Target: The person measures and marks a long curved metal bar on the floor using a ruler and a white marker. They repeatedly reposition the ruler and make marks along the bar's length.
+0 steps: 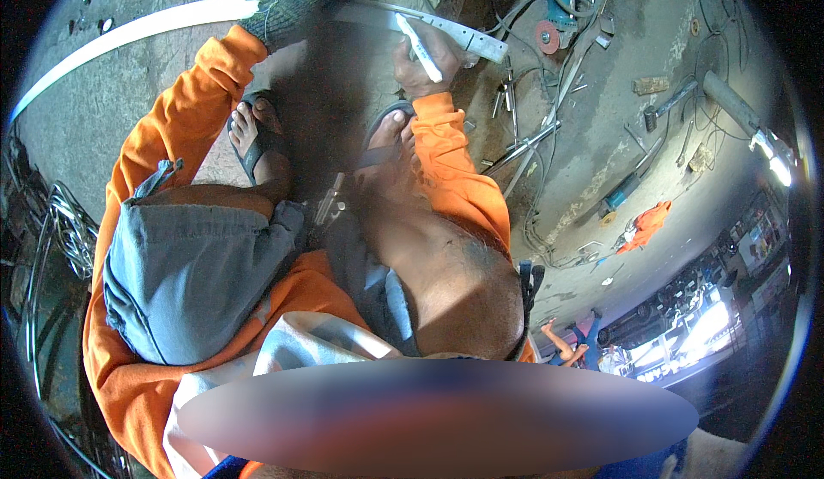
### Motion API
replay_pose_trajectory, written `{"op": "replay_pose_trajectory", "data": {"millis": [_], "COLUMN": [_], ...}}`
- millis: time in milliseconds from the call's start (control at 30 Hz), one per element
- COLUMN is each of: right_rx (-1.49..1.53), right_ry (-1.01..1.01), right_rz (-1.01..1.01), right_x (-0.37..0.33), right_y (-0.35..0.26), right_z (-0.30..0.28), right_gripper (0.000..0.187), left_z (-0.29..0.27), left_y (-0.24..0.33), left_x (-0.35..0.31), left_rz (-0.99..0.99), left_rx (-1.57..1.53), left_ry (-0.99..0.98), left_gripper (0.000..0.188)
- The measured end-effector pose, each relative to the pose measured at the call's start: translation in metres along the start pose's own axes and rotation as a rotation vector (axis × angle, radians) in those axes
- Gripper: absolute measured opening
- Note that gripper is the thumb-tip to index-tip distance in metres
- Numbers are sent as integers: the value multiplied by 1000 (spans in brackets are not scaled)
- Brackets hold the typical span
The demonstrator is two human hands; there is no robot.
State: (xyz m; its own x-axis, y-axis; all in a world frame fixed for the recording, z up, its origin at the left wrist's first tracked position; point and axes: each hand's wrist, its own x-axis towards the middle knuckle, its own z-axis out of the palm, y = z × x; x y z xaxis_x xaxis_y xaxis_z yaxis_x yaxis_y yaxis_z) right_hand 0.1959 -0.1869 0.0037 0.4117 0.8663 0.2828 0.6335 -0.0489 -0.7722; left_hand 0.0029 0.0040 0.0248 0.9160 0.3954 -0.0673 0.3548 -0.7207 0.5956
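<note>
A long, pale flat metal bar [146, 28] crosses the upper part of the head view, bowed by the lens, with a row of small holes near its right end. My left hand [299, 9], in a dark knitted glove, is closed over the bar's middle stretch; its fingertips are partly hidden. Bare and just below the bar's right part, my right hand [427, 69] grips a white marker pen [418, 48]. The pen slants, its upper end at or close to the bar; contact cannot be told. Both arms wear orange sleeves, and my sandalled feet stand below the bar.
To the right lie an angle grinder [561, 3] with a reddish disc, a hammer [671, 104], a second grinder [621, 194], a wooden block [650, 85], an orange cloth [645, 227], loose rods and trailing cables. Coiled wire [73, 226] is at the left. Another person [582, 342] appears far off.
</note>
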Motion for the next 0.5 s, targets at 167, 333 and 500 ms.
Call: {"op": "replay_pose_trajectory", "data": {"millis": [167, 333, 500], "right_rx": [11, -17, -12], "right_ry": [-10, -23, -11], "right_rz": [13, 47, 31], "right_x": [0, 1, 2], "right_y": [-1, -5, -5], "right_z": [-2, -5, -4], "right_gripper": [31, 31, 30], "left_z": [1, -1, -1], "left_y": [-1, 2, 2], "left_x": [1, -1, 0], "left_rz": [31, -2, -33], "left_rx": [10, -18, -25], "left_ry": [18, 13, -7], "left_gripper": [36, 38, 40]}}
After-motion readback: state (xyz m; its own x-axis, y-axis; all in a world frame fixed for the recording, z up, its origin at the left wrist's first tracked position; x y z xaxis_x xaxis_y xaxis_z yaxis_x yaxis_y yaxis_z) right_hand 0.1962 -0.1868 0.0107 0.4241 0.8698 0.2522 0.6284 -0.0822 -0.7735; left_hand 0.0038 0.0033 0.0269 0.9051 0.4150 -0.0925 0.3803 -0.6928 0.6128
